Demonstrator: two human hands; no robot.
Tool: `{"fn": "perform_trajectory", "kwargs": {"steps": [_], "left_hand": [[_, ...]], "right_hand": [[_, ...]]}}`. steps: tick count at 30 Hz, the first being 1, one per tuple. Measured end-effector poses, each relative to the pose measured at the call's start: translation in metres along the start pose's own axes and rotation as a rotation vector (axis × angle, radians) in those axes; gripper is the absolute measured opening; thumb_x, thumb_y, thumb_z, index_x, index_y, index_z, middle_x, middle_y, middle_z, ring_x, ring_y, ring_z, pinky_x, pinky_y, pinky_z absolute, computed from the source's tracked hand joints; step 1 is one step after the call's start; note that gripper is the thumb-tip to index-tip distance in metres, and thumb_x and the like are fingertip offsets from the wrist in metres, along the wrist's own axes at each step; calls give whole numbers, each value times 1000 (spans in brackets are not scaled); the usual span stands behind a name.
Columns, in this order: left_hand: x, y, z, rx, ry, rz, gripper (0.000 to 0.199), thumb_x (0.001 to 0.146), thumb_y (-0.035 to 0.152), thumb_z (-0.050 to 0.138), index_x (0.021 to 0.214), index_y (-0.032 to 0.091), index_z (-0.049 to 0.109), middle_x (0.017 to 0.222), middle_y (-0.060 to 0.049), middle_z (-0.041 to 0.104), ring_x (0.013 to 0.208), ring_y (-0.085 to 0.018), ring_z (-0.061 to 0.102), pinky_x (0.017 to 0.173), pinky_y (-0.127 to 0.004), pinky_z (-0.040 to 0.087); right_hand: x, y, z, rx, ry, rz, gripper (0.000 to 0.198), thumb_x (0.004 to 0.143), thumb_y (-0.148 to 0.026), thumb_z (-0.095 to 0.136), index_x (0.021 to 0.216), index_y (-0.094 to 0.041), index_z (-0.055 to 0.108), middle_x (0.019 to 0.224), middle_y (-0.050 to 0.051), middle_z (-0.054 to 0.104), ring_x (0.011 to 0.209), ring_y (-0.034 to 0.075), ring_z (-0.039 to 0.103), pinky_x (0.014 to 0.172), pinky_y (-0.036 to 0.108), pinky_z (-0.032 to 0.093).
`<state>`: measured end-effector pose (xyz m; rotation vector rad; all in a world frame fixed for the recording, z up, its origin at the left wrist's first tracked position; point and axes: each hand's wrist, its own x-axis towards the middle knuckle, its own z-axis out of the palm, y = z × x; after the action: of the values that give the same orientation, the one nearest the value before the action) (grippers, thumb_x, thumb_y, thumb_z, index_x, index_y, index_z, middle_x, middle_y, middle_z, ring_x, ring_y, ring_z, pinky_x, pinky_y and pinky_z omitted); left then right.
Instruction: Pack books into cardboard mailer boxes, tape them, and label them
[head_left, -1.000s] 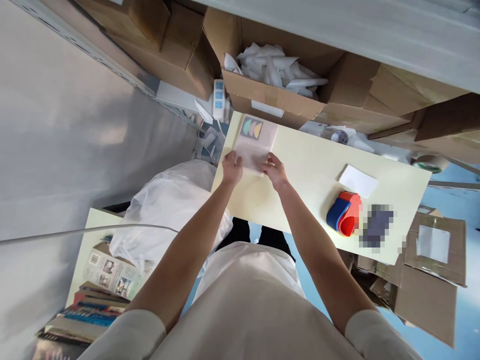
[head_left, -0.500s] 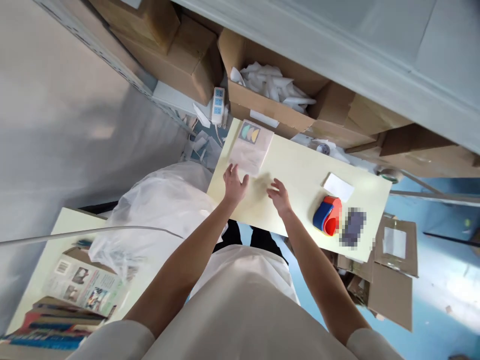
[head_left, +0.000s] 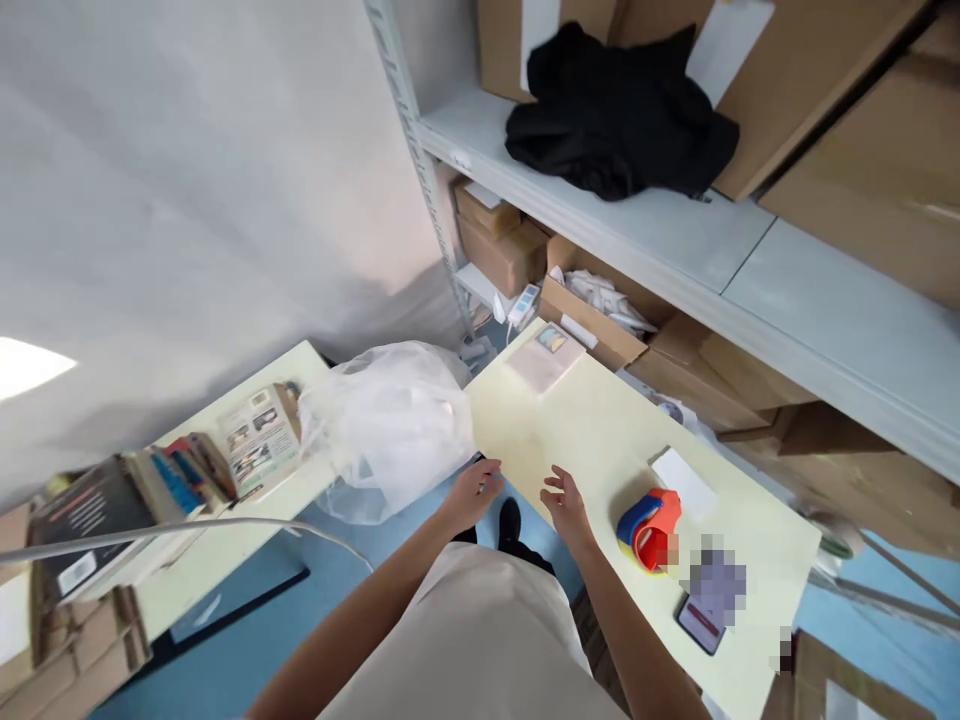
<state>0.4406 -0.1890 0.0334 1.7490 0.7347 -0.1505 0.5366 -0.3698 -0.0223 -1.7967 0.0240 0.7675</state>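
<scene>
One book, beyond left grip, beyond right grip

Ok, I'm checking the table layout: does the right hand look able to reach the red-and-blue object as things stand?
Probably yes: the right hand looks empty, and the red-and-blue object stands just to its right on the table, with nothing visible between them.

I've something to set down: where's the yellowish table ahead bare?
The yellowish table is bare between the flat pinkish rectangular item and the red and blue plastic dispenser. Crowded: the right half, where dispenser, flat white paper and dark rectangular phone cluster; right of the phone, a strip is bare.
</scene>
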Motion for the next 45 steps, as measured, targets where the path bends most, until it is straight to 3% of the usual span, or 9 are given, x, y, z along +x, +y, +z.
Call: {"fn": "perform_trajectory", "kwargs": {"steps": [5,10,19,26,29,32,35,39,45], "left_hand": [[-49,-19,-4,-101,205,-16,35,79,38,56,107,19,62,109,-11,66,93,-23,64,78,-35,52],[-95,-48,-29,-151,428,-22,35,79,39,56,108,20,61,108,-9,67,90,-21,65,78,-33,51],[-205,-149,-100,-402,891,-172,33,78,38,58,105,19,62,106,-9,67,91,-22,64,81,-34,51],[-295,-243,-147,-683,1069,-242,45,67,47,67,99,15,63,102,-12,67,90,-24,62,81,-36,47],[-333,-276,-166,-943,1081,-337,49,65,52,68,98,16,61,103,-10,66,92,-23,61,78,-33,45],[-362,-304,-183,-1214,1046,-396,47,66,55,65,95,18,60,108,-9,65,95,-21,61,74,-30,43],[-378,-328,-206,-1336,1146,-442,43,68,53,65,92,18,58,113,-11,63,97,-21,61,72,-28,42],[-379,-355,-251,-1342,1236,-487,36,71,48,64,91,19,59,116,-12,62,100,-23,61,74,-31,43],[-363,-388,-329,-1302,1355,-535,41,78,51,58,109,23,58,130,-11,57,122,-26,51,96,-40,39]], "right_hand": [[-7,-18,-5,26,-99,-56,48,61,-42,66,106,-25,59,91,3,63,68,16,62,63,32,50],[-17,-27,44,-89,-364,-100,41,64,-47,67,99,-26,62,90,3,64,72,20,64,66,34,51],[-78,-63,221,-281,-832,-307,38,64,-46,69,93,-21,66,90,6,67,73,21,63,72,35,51],[-176,-17,366,-480,-1137,-481,39,72,-43,61,100,-18,64,88,6,67,73,19,63,72,36,52],[-229,7,415,-700,-1309,-677,33,76,-35,58,104,-18,64,94,8,67,82,23,65,76,37,52],[-270,19,458,-976,-1464,-1029,34,77,-27,61,110,-18,64,112,10,65,104,27,60,91,38,46],[-290,22,512,-1264,-1488,-1310,45,78,-23,61,122,-18,58,137,11,50,124,30,47,101,41,38],[-298,29,605,-1446,-1520,-1490,62,78,-15,59,138,-15,42,149,14,34,137,28,31,108,43,29],[-307,41,719,-1454,-1493,-1607,61,84,-20,51,142,-10,34,153,16,24,141,30,19,110,47,22]]}}
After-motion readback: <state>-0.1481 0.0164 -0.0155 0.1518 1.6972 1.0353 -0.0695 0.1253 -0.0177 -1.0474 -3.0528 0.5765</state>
